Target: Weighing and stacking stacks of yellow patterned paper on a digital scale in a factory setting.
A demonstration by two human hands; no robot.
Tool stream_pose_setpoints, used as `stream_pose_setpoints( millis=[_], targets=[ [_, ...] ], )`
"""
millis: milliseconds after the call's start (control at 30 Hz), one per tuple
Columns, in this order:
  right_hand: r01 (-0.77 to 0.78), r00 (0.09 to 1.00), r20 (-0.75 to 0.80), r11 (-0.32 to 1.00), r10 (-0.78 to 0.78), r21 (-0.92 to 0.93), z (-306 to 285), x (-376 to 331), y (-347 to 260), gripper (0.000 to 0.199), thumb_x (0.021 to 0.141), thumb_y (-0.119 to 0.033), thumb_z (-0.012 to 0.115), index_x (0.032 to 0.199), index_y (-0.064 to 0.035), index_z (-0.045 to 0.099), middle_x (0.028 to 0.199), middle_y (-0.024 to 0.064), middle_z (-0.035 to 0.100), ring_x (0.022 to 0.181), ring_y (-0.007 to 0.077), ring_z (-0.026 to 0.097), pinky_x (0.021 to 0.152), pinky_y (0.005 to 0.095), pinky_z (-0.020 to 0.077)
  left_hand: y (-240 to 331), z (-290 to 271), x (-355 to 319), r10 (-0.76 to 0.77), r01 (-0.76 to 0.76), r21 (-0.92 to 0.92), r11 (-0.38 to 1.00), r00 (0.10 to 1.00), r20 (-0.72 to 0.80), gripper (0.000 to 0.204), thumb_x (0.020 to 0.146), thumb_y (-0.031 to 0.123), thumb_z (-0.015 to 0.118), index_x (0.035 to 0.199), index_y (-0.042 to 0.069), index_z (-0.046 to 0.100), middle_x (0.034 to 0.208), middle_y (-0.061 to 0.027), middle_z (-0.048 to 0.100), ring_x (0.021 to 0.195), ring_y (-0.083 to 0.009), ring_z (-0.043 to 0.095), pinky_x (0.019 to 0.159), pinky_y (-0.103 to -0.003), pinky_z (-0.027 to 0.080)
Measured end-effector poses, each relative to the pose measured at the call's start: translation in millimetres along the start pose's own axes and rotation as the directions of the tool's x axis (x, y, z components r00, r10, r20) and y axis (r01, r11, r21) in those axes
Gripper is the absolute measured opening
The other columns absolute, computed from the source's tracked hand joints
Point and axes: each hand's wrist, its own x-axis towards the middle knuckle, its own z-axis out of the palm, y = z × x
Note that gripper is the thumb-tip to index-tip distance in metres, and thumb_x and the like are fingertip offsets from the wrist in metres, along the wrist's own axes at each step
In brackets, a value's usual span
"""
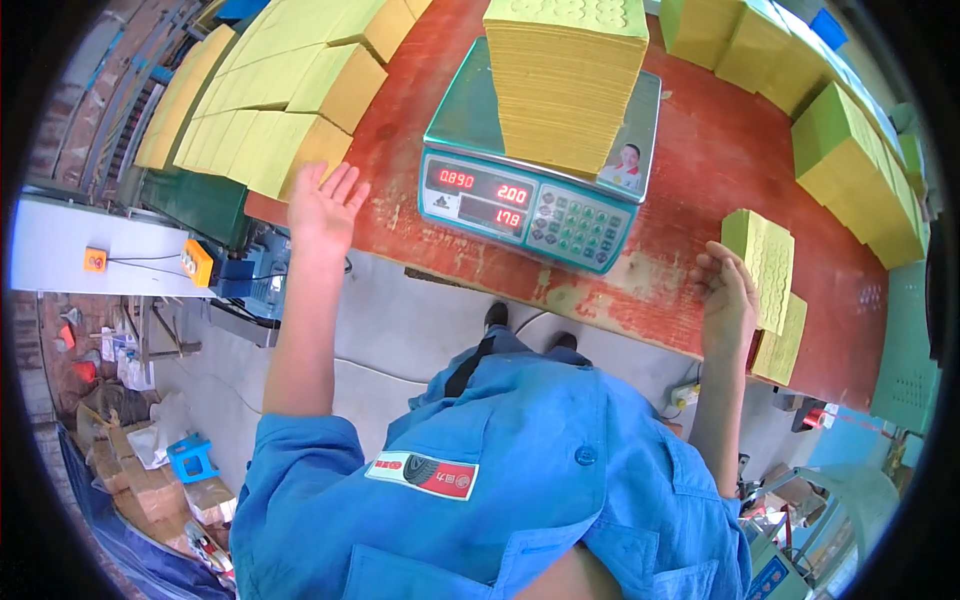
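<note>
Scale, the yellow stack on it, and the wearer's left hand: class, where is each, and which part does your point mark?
Scale (532,212): head view, on the front panel.
Yellow stack (566,100): head view, on the near side.
Left hand (322,212): head view, mid-hand.

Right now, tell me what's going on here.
A tall yellow paper stack sits on a lit scale on a red table. The person's left hand is open beside rows of yellow stacks; the right hand, fingers bent, is at a smaller stack, its grip unclear. Neither hand is on the scale.
</note>
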Motion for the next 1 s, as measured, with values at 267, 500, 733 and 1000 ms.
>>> stream_pose_setpoints(
  millis=[267,500,733,1000],
  targets=[
    [-0.007,0.999,0.04,0.998,0.005,0.059,-2.3,-3.4,5.8,0.027,0.1,-0.014,0.048,0.114,0.0009,0.065,0.094,0.0069,0.067,0.083,0.0138,0.061,0.074,0.0279,0.048,-6.5,16.2,-13.5,-0.03,0.031,-0.036,0.999,0.999,0.03,0.063,0.103,0.036,0.039,0.15,-0.001,0.019,0.149,-0.0253,0.031,0.137,-0.0348,0.037,0.11,-0.052,0.034],
    [-0.014,0.998,-0.06,0.996,0.02,0.092,-16.9,-18.6,13.1,0.026,0.099,-0.013,0.049,0.112,0.0022,0.066,0.093,0.0064,0.066,0.08,0.0138,0.06,0.072,0.0286,0.0474,-7.1,45.3,-8.9,-0.078,0.081,-0.02,0.997,0.989,0.123,0.057,0.102,0.033,0.042,0.145,-0.002,0.03,0.146,-0.0249,0.037,0.136,-0.0345,0.04,0.109,-0.051,0.037],
    [-0.044,0.999,-0.033,0.999,0.043,-0.03,19.2,-46.7,44.0,0.022,0.096,-0.012,0.054,0.108,0.0004,0.067,0.091,0.0057,0.066,0.079,0.0135,0.06,0.072,0.0287,0.0483,0.8,76.7,-62.6,0.084,-0.269,0.164,0.949,0.717,0.692,0.041,0.102,0.027,0.041,0.127,-0.004,0.053,0.123,-0.017,0.06,0.109,-0.0233,0.06,0.098,-0.037,0.046],
    [-0.15,0.968,-0.18,0.979,0.175,0.14,3.3,-123.3,83.2,0.024,0.097,-0.014,0.053,0.112,-0.0004,0.066,0.092,0.0044,0.068,0.08,0.0112,0.062,0.071,0.0257,0.0489,-100.9,194.2,-159.8,-0.296,-0.669,0.208,0.713,-0.019,0.955,0.029,0.089,0.011,0.063,0.115,-0.003,0.061,0.117,-0.0158,0.063,0.105,-0.0238,0.063,0.09,-0.034,0.05]
  ],
)
